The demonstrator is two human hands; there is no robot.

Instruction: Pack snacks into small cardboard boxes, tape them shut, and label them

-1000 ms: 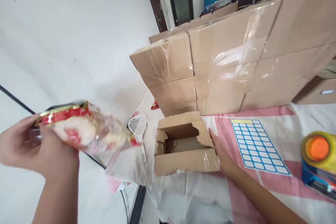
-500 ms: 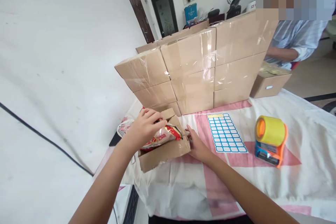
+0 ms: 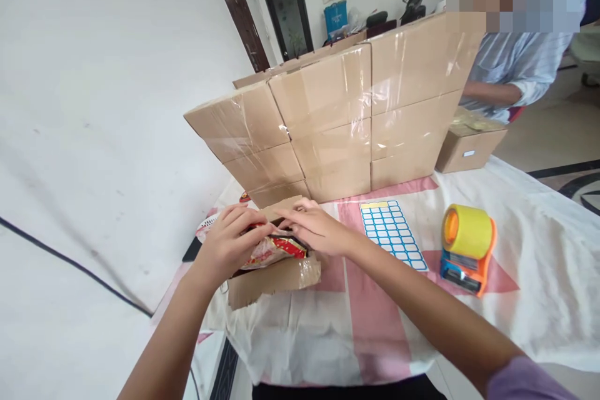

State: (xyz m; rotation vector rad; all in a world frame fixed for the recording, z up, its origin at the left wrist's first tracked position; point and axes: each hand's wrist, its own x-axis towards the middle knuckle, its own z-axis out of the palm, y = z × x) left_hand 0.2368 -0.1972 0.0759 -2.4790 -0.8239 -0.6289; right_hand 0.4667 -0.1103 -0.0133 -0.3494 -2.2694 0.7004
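A small cardboard box [image 3: 274,284] stands on the cloth-covered table with its top flaps raised. Inside it lies a shiny red and white plastic packet [image 3: 269,253], partly covered by my hands. My left hand [image 3: 232,237] rests over the packet from the left, its fingers stretched toward the box's middle. From the right, my right hand [image 3: 319,228] reaches over the box with extended fingers on the packet's far side. Some of its fingertips are hidden. The two hands' fingertips nearly meet, and neither hand is closed around anything.
Taped cardboard boxes [image 3: 335,131] form a wall behind. Right of the small box lie a label sheet [image 3: 394,234] and a tape dispenser [image 3: 469,250] with yellow tape. Another closed box [image 3: 469,144] stands near a person in a light shirt [image 3: 520,69]. A white basket [image 3: 202,229] is partly hidden at left.
My right hand has moved from the box's right outer side up and over its top onto the packet. My left hand stays over the packet. The view has shifted slightly.
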